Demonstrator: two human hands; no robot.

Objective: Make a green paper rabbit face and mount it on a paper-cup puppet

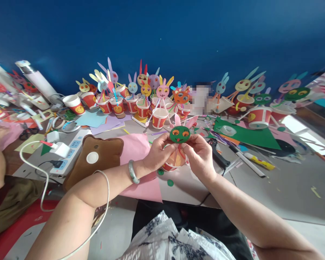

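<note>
Between my two hands is a green paper bunny face [180, 134] with orange eyes, a red mouth or tongue and pink ears. My left hand [162, 153] pinches its left side, thumb near the bottom edge. On the other side my right hand [200, 153] grips the right edge, its thumb also close to the chin. Just below the face stands a red and white paper cup [176, 162], partly covered by my hands, with orange-pink strips inside. Two small green paper discs lie near the cup, one of them a plain green disc [170, 182].
Paper cups with bunny faces [163, 92] line the back by the blue wall. Pink paper [135, 144], a brown plush-like pad [97, 159] and a power strip [70, 151] lie left. Green paper [249, 137], a black-handled tool [219, 155] and pens lie right. A white cable crosses my left arm.
</note>
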